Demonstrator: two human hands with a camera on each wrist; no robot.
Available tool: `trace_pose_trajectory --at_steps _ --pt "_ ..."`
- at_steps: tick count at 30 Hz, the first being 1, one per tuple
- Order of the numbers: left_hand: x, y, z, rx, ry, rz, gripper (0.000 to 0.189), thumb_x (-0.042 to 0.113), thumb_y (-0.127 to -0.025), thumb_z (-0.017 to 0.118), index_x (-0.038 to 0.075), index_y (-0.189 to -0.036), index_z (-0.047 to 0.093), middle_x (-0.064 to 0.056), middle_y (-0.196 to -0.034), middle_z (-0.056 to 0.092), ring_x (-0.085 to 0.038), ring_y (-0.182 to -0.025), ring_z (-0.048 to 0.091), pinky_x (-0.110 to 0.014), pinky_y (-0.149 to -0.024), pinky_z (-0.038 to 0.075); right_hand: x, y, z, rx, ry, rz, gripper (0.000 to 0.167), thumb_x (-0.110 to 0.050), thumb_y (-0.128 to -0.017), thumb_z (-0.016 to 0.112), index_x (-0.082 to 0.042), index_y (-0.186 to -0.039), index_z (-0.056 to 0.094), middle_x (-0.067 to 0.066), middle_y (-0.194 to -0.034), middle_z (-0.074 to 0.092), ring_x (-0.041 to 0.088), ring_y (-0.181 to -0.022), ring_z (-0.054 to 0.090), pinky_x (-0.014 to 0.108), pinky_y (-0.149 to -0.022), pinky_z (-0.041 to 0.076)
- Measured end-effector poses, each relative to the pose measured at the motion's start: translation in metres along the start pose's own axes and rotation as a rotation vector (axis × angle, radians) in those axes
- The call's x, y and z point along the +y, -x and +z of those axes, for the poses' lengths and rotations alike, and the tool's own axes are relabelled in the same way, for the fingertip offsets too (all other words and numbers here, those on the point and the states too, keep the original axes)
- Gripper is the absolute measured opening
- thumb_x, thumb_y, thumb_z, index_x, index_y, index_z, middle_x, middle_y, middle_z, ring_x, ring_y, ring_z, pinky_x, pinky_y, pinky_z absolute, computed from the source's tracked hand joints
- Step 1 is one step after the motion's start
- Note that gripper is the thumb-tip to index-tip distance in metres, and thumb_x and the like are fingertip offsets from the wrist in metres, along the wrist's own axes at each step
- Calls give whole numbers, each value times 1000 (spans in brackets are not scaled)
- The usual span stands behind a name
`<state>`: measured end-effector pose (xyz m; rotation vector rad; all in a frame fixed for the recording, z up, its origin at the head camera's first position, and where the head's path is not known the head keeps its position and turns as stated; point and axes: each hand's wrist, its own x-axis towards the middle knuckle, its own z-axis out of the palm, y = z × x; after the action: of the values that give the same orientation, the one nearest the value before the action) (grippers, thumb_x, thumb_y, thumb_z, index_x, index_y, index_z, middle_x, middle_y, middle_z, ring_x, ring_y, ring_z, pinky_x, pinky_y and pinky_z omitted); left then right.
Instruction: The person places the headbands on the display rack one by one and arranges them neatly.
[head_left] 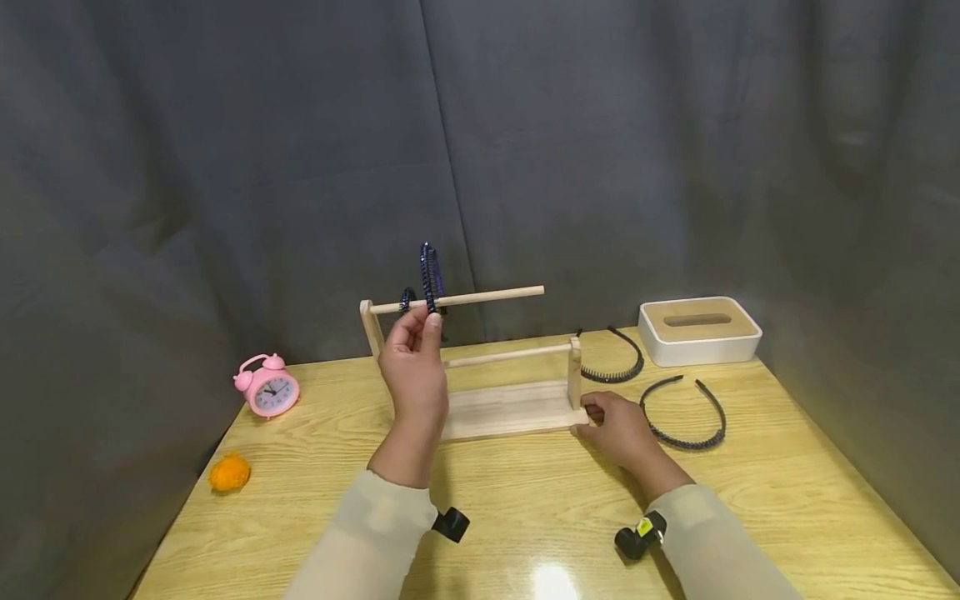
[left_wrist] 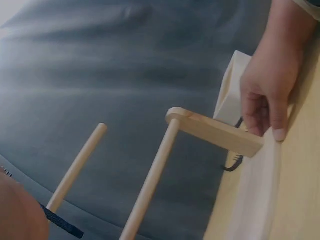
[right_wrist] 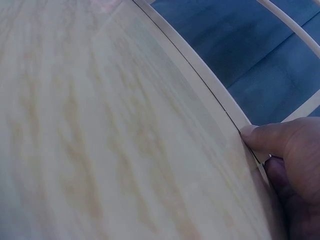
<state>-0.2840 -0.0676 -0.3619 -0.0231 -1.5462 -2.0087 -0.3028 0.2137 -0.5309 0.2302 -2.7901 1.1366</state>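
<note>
My left hand [head_left: 416, 379] pinches a dark blue headband [head_left: 429, 275] low on its band, at the upper rod [head_left: 495, 295] of a wooden rack [head_left: 517, 408]. Farther left on that rod is another dark headband [head_left: 407, 297], partly hidden by the hand. One end of the held band [left_wrist: 65, 224] shows beside the rod in the left wrist view. My right hand [head_left: 624, 429] grips the right end of the rack's base, its thumb [right_wrist: 250, 131] on the front edge and the other fingers curled behind.
Two dark headbands lie right of the rack, one behind [head_left: 617, 377] and one nearer [head_left: 686, 444]. A white tissue box [head_left: 701, 350] with a wooden top stands at the back right. On the left are a pink alarm clock [head_left: 272, 392] and an orange fluffy ball [head_left: 229, 472].
</note>
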Motion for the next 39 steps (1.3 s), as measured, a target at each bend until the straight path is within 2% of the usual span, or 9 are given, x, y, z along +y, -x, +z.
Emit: trace_pose_trajectory --at_steps 5,13,21,31,39 --pt "-9 7 -1 -2 -15 -7 14 7 -105 73 2 -118 75 2 -104 67 -11 -98 62 -16 -84 55 1 -2 -1 5 6 -1 52 -22 -97 85 1 -140 69 18 -130 74 36 -117 74 53 -100 62" --pt "-17 20 -9 29 -32 -32 14 7 -106 72 0 -118 74 -1 -104 66 -11 -97 62 -14 -84 56 1 -4 0 2 1 -3 52 -23 -96 86 0 -140 69 18 -130 74 35 -117 74 53 -99 62" --pt "-34 26 -13 33 -69 -54 15 8 -106 73 -1 -117 75 -1 -103 67 -10 -94 62 -15 -80 55 0 -1 2 8 -17 -1 49 -21 -96 87 0 -137 71 18 -128 75 35 -115 74 52 -98 63" --pt "-48 26 -10 73 -55 -89 14 4 -106 71 -4 -118 73 -4 -106 66 -11 -96 60 -15 -80 54 1 0 2 4 -22 7 52 -23 -95 87 0 -139 70 18 -129 74 36 -116 74 53 -99 62" --pt "-53 22 -6 90 -30 -70 13 2 -106 69 -4 -118 73 -3 -105 66 -11 -95 62 -16 -81 54 1 0 3 14 -12 7 52 -22 -96 87 0 -139 70 18 -130 74 35 -117 74 52 -99 62"
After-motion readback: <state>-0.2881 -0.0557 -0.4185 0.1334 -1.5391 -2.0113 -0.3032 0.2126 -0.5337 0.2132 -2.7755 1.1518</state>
